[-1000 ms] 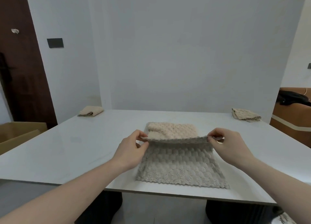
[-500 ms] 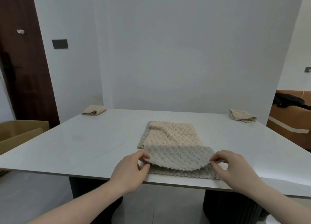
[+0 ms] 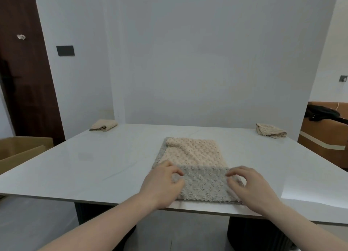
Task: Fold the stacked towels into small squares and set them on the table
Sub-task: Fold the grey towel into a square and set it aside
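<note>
Your left hand (image 3: 163, 183) lies on the left end of the grey towel (image 3: 204, 184), fingers curled over its folded edge with the thumb tucked underneath, so it pinches the cloth there. Your right hand (image 3: 250, 186) sits on the right end of the same towel, fingers bent and spread, fingertips (image 3: 230, 174) pressing down on the fabric near the fold; you cannot tell from here whether the thumb is gripping the cloth or only resting on it.

The grey towel lies folded over on itself at the near edge of the white worktop (image 3: 94, 162), its front hem just inside the rim. It overlaps the near part of a beige towel (image 3: 190, 152), which is spread flat behind it towards the middle of the worktop; a strip of grey cloth shows along that beige towel's left side.

Two folded towels sit well apart at the far corners: a beige one (image 3: 103, 125) on the far left and a greyish one (image 3: 271, 130) on the far right. A cardboard box (image 3: 20, 151) stands beside the worktop on your left, and a brown sofa (image 3: 323, 137) with a dark item on it is at your right.
</note>
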The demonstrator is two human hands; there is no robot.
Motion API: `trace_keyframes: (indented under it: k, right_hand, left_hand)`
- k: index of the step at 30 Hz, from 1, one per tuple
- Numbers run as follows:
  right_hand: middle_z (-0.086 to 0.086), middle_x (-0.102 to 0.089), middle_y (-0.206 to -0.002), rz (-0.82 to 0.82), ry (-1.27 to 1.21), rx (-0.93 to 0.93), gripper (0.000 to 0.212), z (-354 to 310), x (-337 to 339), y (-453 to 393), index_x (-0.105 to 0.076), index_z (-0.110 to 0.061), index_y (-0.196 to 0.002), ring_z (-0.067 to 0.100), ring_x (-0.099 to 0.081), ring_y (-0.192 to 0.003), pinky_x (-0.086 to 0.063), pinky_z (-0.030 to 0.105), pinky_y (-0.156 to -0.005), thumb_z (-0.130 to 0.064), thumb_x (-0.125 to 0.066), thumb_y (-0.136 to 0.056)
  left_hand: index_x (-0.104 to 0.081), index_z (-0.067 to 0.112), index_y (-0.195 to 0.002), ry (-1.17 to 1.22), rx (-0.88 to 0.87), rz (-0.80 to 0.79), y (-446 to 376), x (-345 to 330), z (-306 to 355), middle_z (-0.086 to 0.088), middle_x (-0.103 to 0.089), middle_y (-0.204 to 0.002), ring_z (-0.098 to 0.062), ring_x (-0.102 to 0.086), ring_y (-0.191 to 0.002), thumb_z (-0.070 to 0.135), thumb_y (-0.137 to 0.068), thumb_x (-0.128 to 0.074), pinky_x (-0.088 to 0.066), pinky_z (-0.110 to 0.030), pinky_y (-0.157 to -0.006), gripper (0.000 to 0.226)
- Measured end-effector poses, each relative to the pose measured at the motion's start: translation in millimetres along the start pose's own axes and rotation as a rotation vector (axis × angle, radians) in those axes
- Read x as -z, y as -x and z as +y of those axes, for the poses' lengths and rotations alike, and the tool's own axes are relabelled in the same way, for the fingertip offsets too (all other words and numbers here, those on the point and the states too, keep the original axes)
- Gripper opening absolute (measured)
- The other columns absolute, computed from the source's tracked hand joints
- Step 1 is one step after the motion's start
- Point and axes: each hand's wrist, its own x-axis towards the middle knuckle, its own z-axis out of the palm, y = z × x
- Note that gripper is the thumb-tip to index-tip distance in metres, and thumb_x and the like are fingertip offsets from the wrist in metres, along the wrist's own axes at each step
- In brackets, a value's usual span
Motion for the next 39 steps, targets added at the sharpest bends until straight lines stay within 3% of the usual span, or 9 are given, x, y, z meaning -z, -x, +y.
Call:
trace_keyframes:
  k: [2,4,7,10,15,25,30,33,39]
  right_hand:
    - [-0.019,-0.052,-0.145,-0.051,0.042,-0.034,0.033,-2.4,-11.6,-13.7,-0.064,-0.040,-0.127,0.008,-0.044,-0.136,-0.035,0.031,-0.114,-0.043,-0.059,-0.094]
    - [-0.011,-0.030,-0.164,-0.124,0.090,-0.072,0.054,-3.6,-22.4,-24.4,-0.045,-0.038,-0.149,0.014,-0.025,-0.151,-0.021,0.034,-0.124,-0.049,-0.053,-0.097]
    - [-0.010,-0.001,-0.171,-0.239,0.195,-0.099,0.070,-2.5,-37.4,-28.6,-0.014,-0.037,-0.162,0.016,0.002,-0.158,-0.003,0.042,-0.128,-0.061,-0.037,-0.100]
    - [-0.010,0.012,-0.170,-0.313,0.258,-0.138,0.076,3.5,-46.5,-24.1,0.002,-0.034,-0.163,0.015,0.013,-0.157,0.005,0.046,-0.128,-0.067,-0.024,-0.099]
    - [-0.008,0.012,-0.170,-0.372,0.315,-0.158,0.080,6.1,-49.4,-26.0,0.008,-0.030,-0.162,0.016,0.013,-0.157,0.006,0.047,-0.127,-0.070,-0.018,-0.098]
    - [-0.007,0.011,-0.170,-0.390,0.326,-0.164,0.080,4.9,-48.7,-24.4,0.010,-0.029,-0.162,0.017,0.010,-0.157,0.005,0.047,-0.128,-0.071,-0.015,-0.098]
    - [-0.007,0.010,-0.171,-0.384,0.324,-0.165,0.080,3.2,-49.1,-24.9,0.009,-0.029,-0.162,0.017,0.009,-0.158,0.004,0.047,-0.128,-0.070,-0.017,-0.098]
    - [-0.006,0.010,-0.171,-0.387,0.333,-0.164,0.080,3.9,-48.8,-25.2,0.009,-0.028,-0.162,0.018,0.009,-0.158,0.003,0.048,-0.128,-0.069,-0.018,-0.099]
    - [-0.007,0.008,-0.171,-0.386,0.326,-0.156,0.080,2.7,-47.5,-23.3,0.009,-0.028,-0.162,0.018,0.008,-0.158,0.002,0.047,-0.128,-0.068,-0.019,-0.099]
  left_hand:
    - [-0.060,0.036,-0.135,-0.075,-0.079,-0.078,-15.4,-15.9,12.8,0.016,-0.047,-0.144,-0.010,-0.043,-0.134,0.047,-0.095,-0.050,-0.033,-0.032,-0.116,0.043]
    - [-0.042,0.036,-0.152,-0.174,-0.108,-0.163,-27.7,-31.2,22.8,0.010,-0.029,-0.164,-0.017,-0.023,-0.151,0.053,-0.098,-0.043,-0.017,-0.038,-0.125,0.057]
    - [-0.018,0.036,-0.161,-0.255,-0.087,-0.280,-40.5,-50.1,26.5,0.006,-0.002,-0.172,-0.021,0.003,-0.158,0.061,-0.099,-0.031,0.001,-0.045,-0.128,0.069]
    - [-0.001,0.036,-0.163,-0.337,-0.066,-0.358,-46.1,-62.5,17.3,0.005,0.012,-0.171,-0.021,0.017,-0.157,0.073,-0.096,-0.021,0.011,-0.048,-0.126,0.079]
    - [0.008,0.037,-0.162,-0.370,-0.021,-0.389,-48.2,-63.3,-4.8,0.008,0.019,-0.169,-0.019,0.023,-0.155,0.085,-0.088,-0.015,0.014,-0.048,-0.126,0.091]
    - [0.012,0.038,-0.161,-0.386,0.112,-0.380,-50.5,-41.4,-40.7,0.009,0.021,-0.168,-0.020,0.023,-0.155,0.087,-0.087,-0.012,0.013,-0.051,-0.126,0.092]
    - [0.007,0.038,-0.162,-0.387,-0.085,-0.239,-45.8,-48.3,-10.6,0.012,0.023,-0.167,-0.016,0.029,-0.152,0.075,-0.094,-0.016,0.015,-0.049,-0.125,0.080]
    - [-0.001,0.039,-0.162,-0.318,-0.208,-0.257,-46.2,-61.6,15.3,0.015,0.022,-0.167,-0.011,0.030,-0.151,0.071,-0.096,-0.018,0.015,-0.045,-0.126,0.076]
    - [0.004,0.040,-0.162,-0.355,-0.093,-0.398,-49.3,-70.4,0.6,0.016,0.016,-0.168,-0.014,0.020,-0.155,0.082,-0.091,-0.013,0.011,-0.045,-0.127,0.084]
